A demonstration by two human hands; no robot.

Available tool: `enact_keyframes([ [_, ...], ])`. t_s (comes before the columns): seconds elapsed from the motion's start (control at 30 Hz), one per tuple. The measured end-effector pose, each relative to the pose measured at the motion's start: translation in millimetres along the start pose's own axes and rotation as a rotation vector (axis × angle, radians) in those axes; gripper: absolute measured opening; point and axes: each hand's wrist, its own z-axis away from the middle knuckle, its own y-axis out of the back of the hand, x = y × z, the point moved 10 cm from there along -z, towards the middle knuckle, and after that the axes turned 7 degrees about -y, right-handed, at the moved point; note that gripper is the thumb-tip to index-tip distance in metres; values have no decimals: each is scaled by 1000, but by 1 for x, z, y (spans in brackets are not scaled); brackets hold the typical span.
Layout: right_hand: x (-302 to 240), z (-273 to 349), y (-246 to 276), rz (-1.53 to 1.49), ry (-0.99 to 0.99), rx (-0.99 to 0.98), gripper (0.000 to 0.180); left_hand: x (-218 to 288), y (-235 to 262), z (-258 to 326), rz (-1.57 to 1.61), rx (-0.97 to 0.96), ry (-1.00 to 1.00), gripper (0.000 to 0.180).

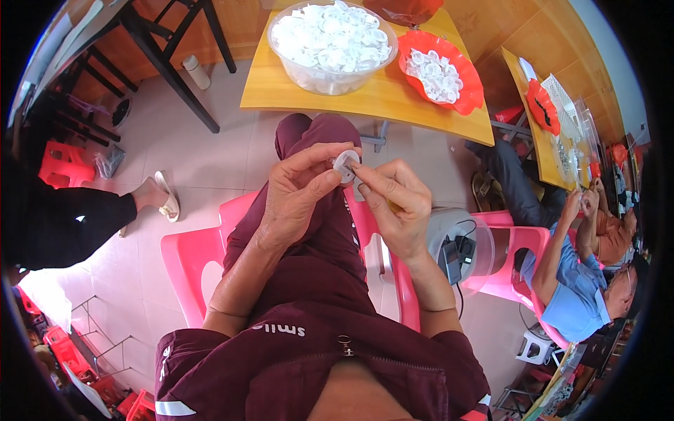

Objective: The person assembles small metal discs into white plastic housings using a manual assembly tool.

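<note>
White plastic ring (345,163) sits pinched in the left hand (300,189) above the lap, while the right hand (393,203) presses its fingertips to the ring's edge. Looks like fitting or checking one piece; next wants a steady, aligned push. Clear bowl (281,56) and red tray (470,91) hold more.

Clear bowl (309,74) and red tray (472,84) on table (281,91).

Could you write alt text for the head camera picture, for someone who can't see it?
Seen from above, a seated person's left hand and right hand together hold a small white ring over their lap. On the wooden table ahead stand a clear bowl and a red dish of similar white pieces.
</note>
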Motion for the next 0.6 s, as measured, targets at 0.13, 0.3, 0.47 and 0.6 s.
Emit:
enact_keyframes([
  [0.13,4,0,-2,-60,-44,-32,30,1,-1,0,-12,-6,-3,33],
  [0.3,6,-2,-4,-86,-39,-53,30,2,0,1,-14,-7,-6,33],
  [0.47,11,-1,-4,-108,-25,-73,31,0,-1,2,0,-8,7,33],
  [0.6,10,-1,-4,-125,5,-68,31,-1,0,2,-22,-3,14,33],
])
